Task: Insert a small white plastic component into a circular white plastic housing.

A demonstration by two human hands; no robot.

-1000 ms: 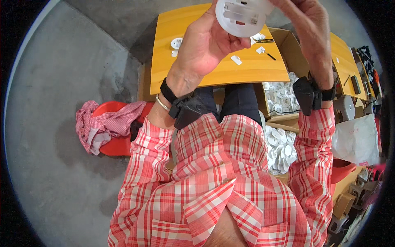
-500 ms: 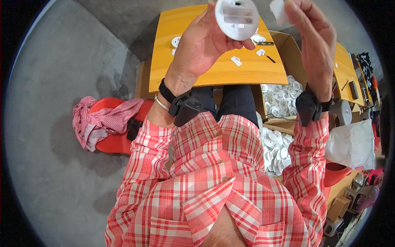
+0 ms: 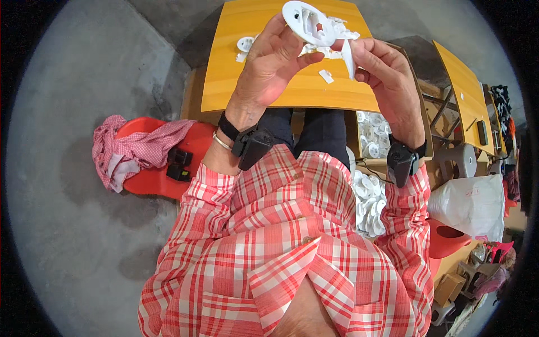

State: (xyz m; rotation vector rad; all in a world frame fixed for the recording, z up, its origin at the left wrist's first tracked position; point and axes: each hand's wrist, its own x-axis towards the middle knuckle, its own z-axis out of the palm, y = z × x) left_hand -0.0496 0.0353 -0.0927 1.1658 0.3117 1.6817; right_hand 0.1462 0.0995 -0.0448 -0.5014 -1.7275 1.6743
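Observation:
Above the yellow table (image 3: pixel 241 90), my left hand (image 3: pixel 259 76) grips a round white plastic housing (image 3: pixel 296 21) by its edge. The housing is tilted, and its side with a rectangular recess faces me. Close to it on the right, my right hand (image 3: pixel 390 76) pinches a thin white plastic piece (image 3: pixel 348 59) between thumb and fingers, seen nearly edge-on. A small gap shows between that piece and the housing. Behind them, more white plastic parts (image 3: pixel 339 28) lie on the tabletop, partly hidden. A small white piece (image 3: pixel 325 76) lies nearer to me.
Boxes of clear and white round parts (image 3: pixel 371 137) and white discs (image 3: pixel 368 205) stand right of my legs. At left is a red stool (image 3: pixel 149 182) with a pink cloth (image 3: pixel 135 146). Another table (image 3: pixel 463 95) and a white bag (image 3: pixel 471 205) are at right.
My right hand has come down and left with the white piece, close to the housing. My left hand has tilted the housing and moved it slightly left.

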